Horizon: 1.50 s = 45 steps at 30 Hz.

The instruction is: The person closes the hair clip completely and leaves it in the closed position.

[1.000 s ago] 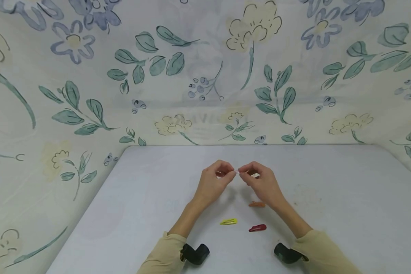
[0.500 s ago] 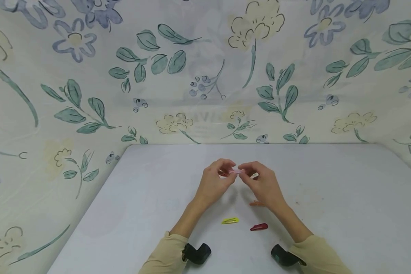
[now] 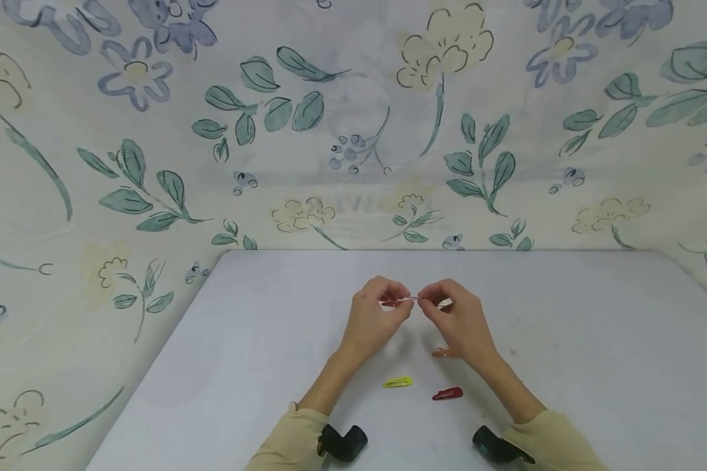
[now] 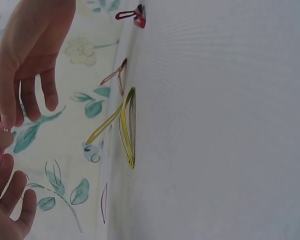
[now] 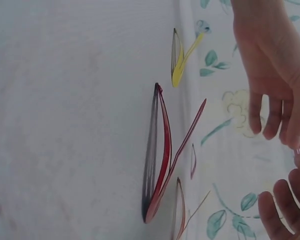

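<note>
Above the far middle of the table, a small pink hair clip (image 3: 410,298) spans the narrow gap between my two hands. My left hand (image 3: 377,320) pinches one end between thumb and fingers, and my right hand (image 3: 458,320) pinches the other. Fingertips cover much of the clip; part of it shows as a pink piece in the left wrist view. On the table nearer me lie a yellow snap hair clip (image 3: 397,382) and a dark red one (image 3: 448,394), both with their arms spread. An orange-brown hair clip (image 3: 444,352) is partly hidden by my right wrist.
A further thin reddish hair clip (image 4: 104,202) lies farther back on the white table (image 3: 259,366), and shows in the right wrist view too. Black wrist mounts (image 3: 344,443) sit at both sleeves. Flower-printed cloth (image 3: 353,131) rises behind the table and at its sides.
Since half a second ago my fingertips have drawn slightly apart, and the pink hair clip looks thinner, seen more edge-on. The clips on the table stay put; the head view has shifted a little.
</note>
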Tool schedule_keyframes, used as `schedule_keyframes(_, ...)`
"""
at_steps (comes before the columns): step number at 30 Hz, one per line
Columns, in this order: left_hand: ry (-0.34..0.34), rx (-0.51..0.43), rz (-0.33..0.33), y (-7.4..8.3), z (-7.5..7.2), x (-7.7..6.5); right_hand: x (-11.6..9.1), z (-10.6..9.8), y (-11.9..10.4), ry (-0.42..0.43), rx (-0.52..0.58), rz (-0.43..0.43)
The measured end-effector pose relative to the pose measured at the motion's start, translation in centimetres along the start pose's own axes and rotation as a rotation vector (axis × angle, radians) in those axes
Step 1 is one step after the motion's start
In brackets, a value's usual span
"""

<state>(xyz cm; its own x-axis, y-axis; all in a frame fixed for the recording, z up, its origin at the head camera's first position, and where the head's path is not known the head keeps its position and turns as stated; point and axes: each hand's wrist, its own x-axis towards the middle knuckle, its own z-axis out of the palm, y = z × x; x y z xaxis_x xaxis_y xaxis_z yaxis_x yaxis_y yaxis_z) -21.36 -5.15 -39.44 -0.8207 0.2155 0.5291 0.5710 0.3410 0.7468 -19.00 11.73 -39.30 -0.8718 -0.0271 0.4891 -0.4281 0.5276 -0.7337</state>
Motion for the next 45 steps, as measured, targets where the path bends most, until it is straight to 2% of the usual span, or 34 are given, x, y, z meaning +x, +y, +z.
schedule_keyframes(6,0.039,-0.018,0.009,0.3,0.3,-0.1,-0.2,0.0,-0.2,0.016,-0.011,-0.012)
schedule_keyframes(17,0.148,0.029,0.105,0.8,0.2,0.1,0.0,-0.4,-0.9,0.049,-0.022,-0.048)
schedule_keyframes(29,0.145,-0.032,0.043,1.2,0.6,-0.3,-0.1,-0.3,-1.1,0.053,0.008,-0.026)
schedule_keyframes(37,0.156,0.003,0.037,1.2,0.8,-0.2,0.0,-0.2,-1.0,0.062,-0.005,-0.033)
schedule_keyframes(45,0.171,0.043,0.058,1.3,1.0,-0.3,-0.1,0.0,-1.0,0.075,-0.039,-0.022)
